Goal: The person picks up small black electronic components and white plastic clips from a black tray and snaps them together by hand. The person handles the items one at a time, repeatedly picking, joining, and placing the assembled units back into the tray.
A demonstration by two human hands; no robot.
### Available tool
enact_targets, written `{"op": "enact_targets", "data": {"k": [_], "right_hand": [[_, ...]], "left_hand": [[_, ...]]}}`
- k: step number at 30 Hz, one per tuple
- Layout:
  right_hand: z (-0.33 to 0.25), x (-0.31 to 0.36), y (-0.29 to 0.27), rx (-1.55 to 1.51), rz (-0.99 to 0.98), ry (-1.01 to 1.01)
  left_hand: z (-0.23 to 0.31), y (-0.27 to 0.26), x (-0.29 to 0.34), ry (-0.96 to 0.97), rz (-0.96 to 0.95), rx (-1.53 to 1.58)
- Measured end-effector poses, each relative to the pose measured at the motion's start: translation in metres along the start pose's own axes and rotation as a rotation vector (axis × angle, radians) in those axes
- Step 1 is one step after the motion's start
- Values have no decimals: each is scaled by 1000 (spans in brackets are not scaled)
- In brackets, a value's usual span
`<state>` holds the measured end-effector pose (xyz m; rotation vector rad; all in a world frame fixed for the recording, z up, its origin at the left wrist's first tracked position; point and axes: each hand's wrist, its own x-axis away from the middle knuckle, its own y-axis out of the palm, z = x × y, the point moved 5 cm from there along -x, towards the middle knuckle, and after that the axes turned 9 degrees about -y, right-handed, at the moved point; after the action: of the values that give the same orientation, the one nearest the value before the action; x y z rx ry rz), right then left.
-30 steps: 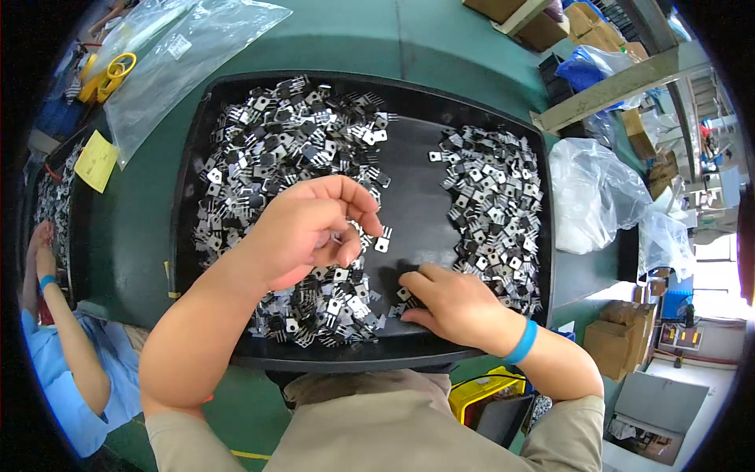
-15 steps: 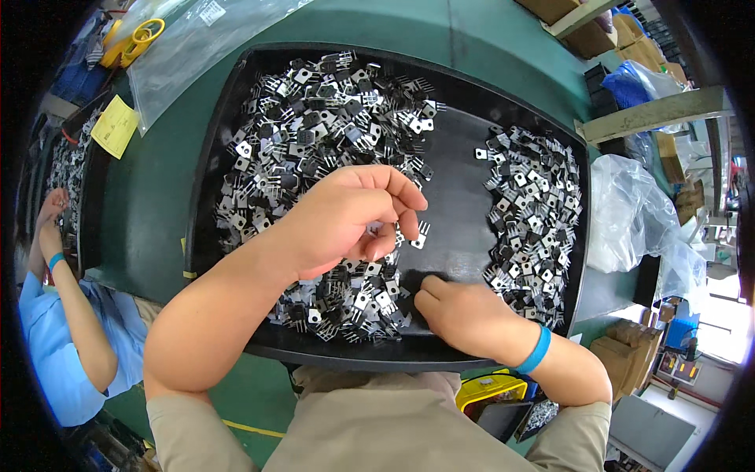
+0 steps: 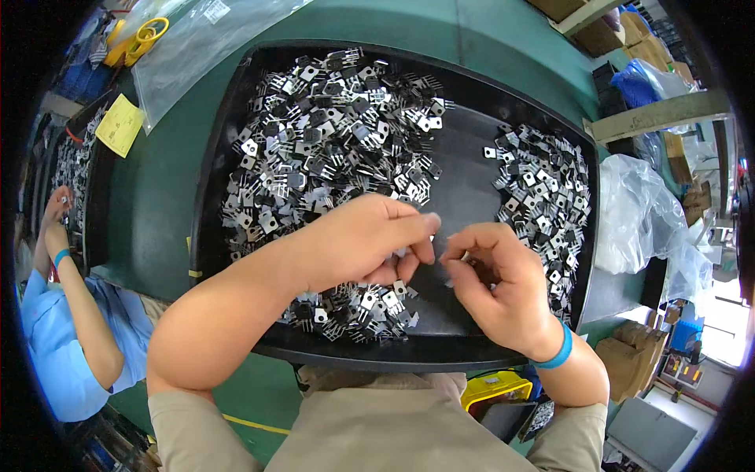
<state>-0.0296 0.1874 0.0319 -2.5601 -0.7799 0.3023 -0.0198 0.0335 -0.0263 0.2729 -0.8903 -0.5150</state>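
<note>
A black tray (image 3: 511, 354) in front of me holds a large heap of transistors (image 3: 330, 141) on its left side, black and silver with metal legs. A smaller heap of transistors (image 3: 546, 197) lies along its right wall. Above the bare strip between the heaps, my left hand (image 3: 377, 244) has its thumb and forefinger pinched together. Close by on the right, fingertips almost meeting the left ones, my right hand (image 3: 503, 287) is curled in a pinch too. Whatever sits between the fingers of either hand is too small or hidden to make out.
Clear plastic bags lie behind the tray (image 3: 189, 63) and to its right (image 3: 637, 212). At the left are a yellow paper slip (image 3: 119, 126), yellow-handled scissors (image 3: 145, 35) and a co-worker's arm (image 3: 79, 307) at another tray. A metal bar (image 3: 661, 114) crosses the right side.
My right hand has risen from the tray's near edge, moving up and right toward the left hand. My left hand has shifted slightly down and right, its fingers now pinched closer together.
</note>
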Motion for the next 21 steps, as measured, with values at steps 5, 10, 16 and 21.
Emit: {"op": "enact_targets", "data": {"k": [5,10,16,21], "right_hand": [[25,30,38,438,-692,-53],[28,38,49,504,-794,-115],[26,40,53,594,-782,-152],[24,39,44,603,-773,-169]], "left_hand": [[8,-7,1,113,16,147],[6,-9,-1,88,39,187],[4,-10,-3,55,20,195],[6,-8,-3,55,32,173]]}}
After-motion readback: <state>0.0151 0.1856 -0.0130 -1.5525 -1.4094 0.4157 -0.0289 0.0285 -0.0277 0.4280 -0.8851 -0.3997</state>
